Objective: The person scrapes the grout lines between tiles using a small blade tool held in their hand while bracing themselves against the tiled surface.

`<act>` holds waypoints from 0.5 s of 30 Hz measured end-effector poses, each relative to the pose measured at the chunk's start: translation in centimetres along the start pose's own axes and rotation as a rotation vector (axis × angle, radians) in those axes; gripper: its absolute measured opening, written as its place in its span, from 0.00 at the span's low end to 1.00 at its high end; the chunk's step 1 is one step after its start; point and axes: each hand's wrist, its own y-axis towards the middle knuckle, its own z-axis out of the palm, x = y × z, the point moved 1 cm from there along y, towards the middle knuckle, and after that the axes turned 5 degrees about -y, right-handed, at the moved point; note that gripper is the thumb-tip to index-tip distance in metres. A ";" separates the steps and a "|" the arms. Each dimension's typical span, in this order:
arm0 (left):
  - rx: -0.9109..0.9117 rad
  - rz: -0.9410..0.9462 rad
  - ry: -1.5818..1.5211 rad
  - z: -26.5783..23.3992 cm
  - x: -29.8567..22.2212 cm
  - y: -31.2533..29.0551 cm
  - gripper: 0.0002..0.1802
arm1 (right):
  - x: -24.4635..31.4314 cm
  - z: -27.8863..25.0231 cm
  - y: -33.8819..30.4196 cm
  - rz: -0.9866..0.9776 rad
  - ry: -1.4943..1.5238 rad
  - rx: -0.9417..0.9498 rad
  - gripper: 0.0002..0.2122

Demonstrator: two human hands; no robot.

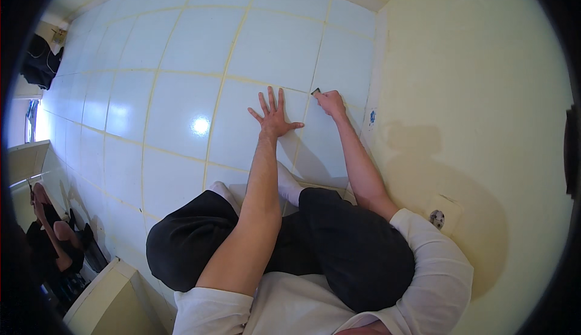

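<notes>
Our right hand (330,103) is closed around a small dark tool (316,91), at two o'clock from our left hand (275,122), which is spread flat on the tile (248,111) with nothing in it. The tool sits by the seam (315,72); we'd likely do best keeping short, light strokes along it while our left palm steadies us.

Small dark tool (315,91) partly hidden in right grip (330,103), kind unclear.
</notes>
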 end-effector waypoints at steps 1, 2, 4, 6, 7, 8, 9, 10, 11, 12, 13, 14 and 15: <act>0.001 0.008 0.013 0.0 0.4 0.0 0.84 | 0.4 0.2 -0.4 0.002 0.008 0.010 0.22; 0.002 0.009 0.012 0.1 0.3 0.0 0.84 | 0.6 0.2 -0.7 0.003 0.006 0.009 0.22; 0.006 0.004 0.017 0.2 0.3 0.0 0.84 | 1.1 0.5 -1.2 -0.049 -0.105 -0.121 0.23; 0.013 0.012 0.010 0.1 -0.6 0.1 0.84 | 0.3 -0.3 -0.7 -0.035 -0.096 -0.103 0.22; 0.020 0.015 0.007 0.1 -1.1 0.2 0.84 | -0.1 -0.7 -0.5 -0.022 -0.084 -0.079 0.22; 0.018 0.008 0.011 0.1 -0.6 0.1 0.84 | 0.5 -0.6 -0.9 -0.026 -0.081 -0.073 0.22; 0.007 0.009 0.014 0.1 -0.2 0.1 0.84 | 0.9 -0.5 -1.3 -0.052 -0.103 -0.082 0.21; -0.004 0.009 0.017 0.1 0.2 0.1 0.84 | 1.4 -0.4 -1.7 -0.077 -0.125 -0.090 0.20; -0.002 0.013 0.016 0.0 0.0 0.1 0.84 | 1.3 -0.5 -1.9 -0.074 -0.126 -0.093 0.20; 0.001 0.002 -0.001 0.0 -0.3 0.1 0.84 | 1.3 -0.5 -2.1 -0.130 -0.185 -0.159 0.19; 0.004 -0.010 -0.018 -0.1 -0.5 0.1 0.83 | 1.3 -0.5 -2.2 -0.187 -0.244 -0.223 0.18; 0.004 -0.009 -0.017 0.0 -0.4 0.1 0.83 | 1.2 -0.2 -2.4 -0.187 -0.243 -0.223 0.18; 0.005 -0.001 0.001 0.1 -0.4 0.2 0.84 | 1.2 0.0 -2.7 -0.216 -0.259 -0.266 0.17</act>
